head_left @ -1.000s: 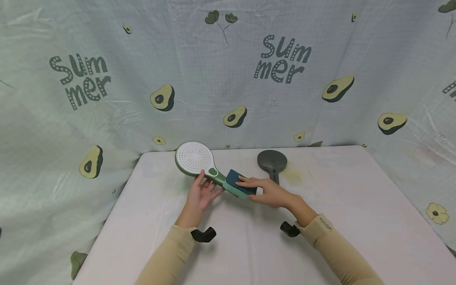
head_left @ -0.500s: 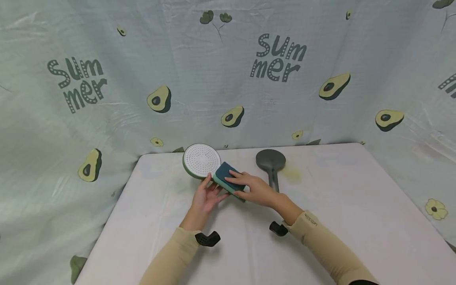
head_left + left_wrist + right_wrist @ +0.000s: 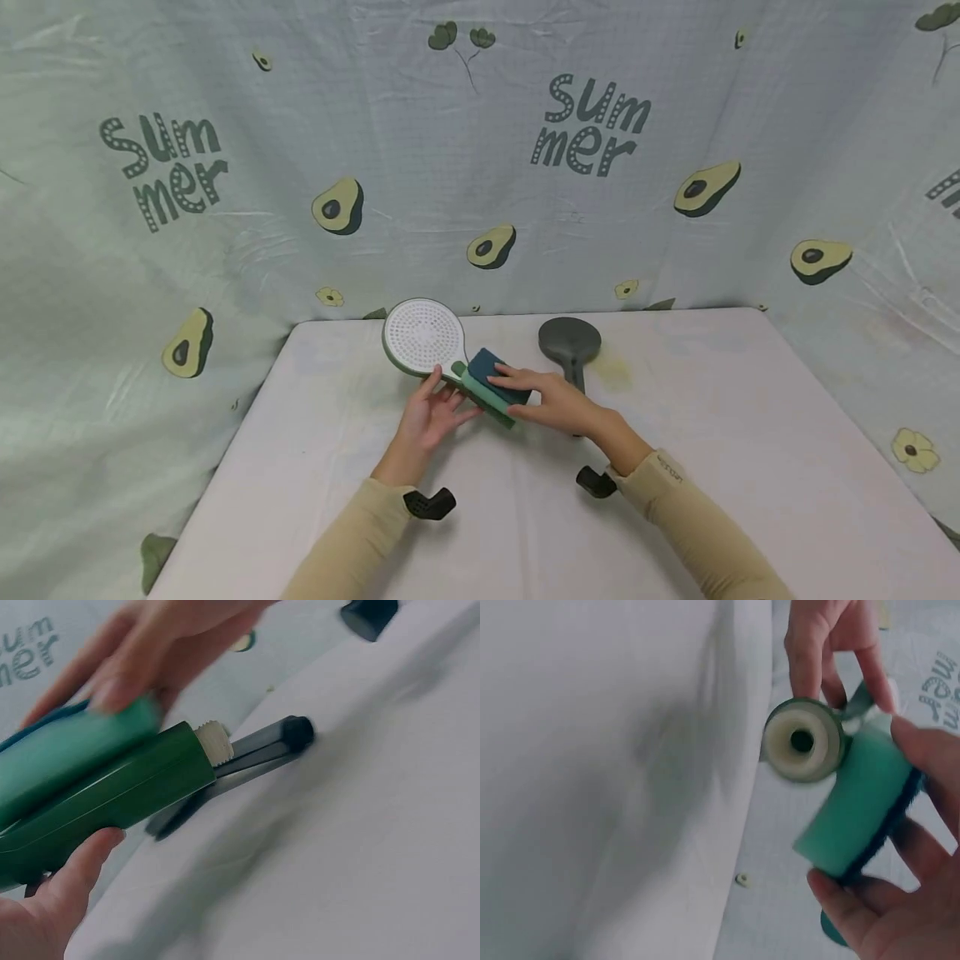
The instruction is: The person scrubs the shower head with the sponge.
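Observation:
In the head view, my left hand (image 3: 427,422) grips a green shower head (image 3: 423,335) with a white perforated face, near its neck and above the table. My right hand (image 3: 557,403) holds a sponge (image 3: 486,368), light green below and dark blue on top, pressed along the handle. The left wrist view shows the green handle (image 3: 142,780) ending in a pale threaded tip (image 3: 215,744), the sponge lying along its upper side. From the right wrist, the sponge (image 3: 864,796) is pinched between thumb and fingers, beside the handle's round open end (image 3: 802,741).
A dark grey shower head (image 3: 570,339) lies on the white-covered table (image 3: 675,400) behind my right hand, its handle toward me. A patterned curtain (image 3: 420,150) hangs behind the table's back edge and at the sides.
The sponge slid up the handle toward the round head, then back down toward the handle's end. The green shower head shifted slightly right from its place a second ago.

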`<control>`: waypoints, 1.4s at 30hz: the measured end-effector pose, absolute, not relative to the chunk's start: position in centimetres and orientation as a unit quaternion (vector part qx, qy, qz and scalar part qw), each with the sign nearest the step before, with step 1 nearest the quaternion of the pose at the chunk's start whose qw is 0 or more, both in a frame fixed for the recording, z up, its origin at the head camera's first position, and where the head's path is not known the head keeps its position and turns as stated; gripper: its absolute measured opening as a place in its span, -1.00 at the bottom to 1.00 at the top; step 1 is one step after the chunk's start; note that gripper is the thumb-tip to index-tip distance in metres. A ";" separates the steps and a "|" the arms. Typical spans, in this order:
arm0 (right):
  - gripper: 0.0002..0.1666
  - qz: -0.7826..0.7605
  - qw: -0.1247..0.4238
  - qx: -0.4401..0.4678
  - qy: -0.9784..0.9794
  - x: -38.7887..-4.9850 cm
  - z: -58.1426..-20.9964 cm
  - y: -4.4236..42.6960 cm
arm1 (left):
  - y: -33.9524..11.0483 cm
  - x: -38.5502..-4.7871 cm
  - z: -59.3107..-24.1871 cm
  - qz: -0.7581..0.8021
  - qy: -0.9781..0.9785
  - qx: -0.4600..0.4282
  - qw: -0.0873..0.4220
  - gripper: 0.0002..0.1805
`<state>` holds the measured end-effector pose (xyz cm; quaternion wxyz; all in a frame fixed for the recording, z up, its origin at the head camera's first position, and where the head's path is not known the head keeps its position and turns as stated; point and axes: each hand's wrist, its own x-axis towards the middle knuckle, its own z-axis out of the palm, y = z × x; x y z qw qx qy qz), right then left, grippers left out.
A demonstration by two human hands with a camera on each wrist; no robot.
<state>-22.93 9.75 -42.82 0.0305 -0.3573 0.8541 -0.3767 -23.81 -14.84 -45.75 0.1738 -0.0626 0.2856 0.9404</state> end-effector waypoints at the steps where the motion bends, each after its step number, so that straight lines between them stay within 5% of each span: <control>1: -0.37 -0.371 0.019 -0.355 0.858 -23.0 -42.7 9.3 | -14.6 -23.7 -45.7 0.939 0.288 -0.061 0.180 -0.84; 5: -0.38 -0.341 -0.006 -0.362 0.867 -22.7 -42.4 8.4 | -14.6 -23.5 -45.7 0.939 0.289 -0.060 0.175 -0.86; 12: -0.39 -0.339 0.032 -0.400 0.851 -22.3 -42.5 10.1 | -16.5 -23.8 -45.3 0.949 0.277 -0.065 0.136 -0.79; 22: -0.39 -0.354 -0.009 -0.368 0.860 -22.7 -42.2 9.1 | -16.0 -23.5 -45.4 0.933 0.296 0.018 0.202 -0.69; 33: -0.39 -0.311 -0.011 -0.419 0.853 -21.2 -42.4 10.8 | -16.8 -23.8 -45.0 0.954 0.275 -0.028 0.118 -0.81; 42: -0.40 -0.290 -0.058 -0.409 0.863 -21.6 -42.6 10.1 | -16.5 -23.7 -45.2 0.953 0.273 -0.004 0.130 -0.77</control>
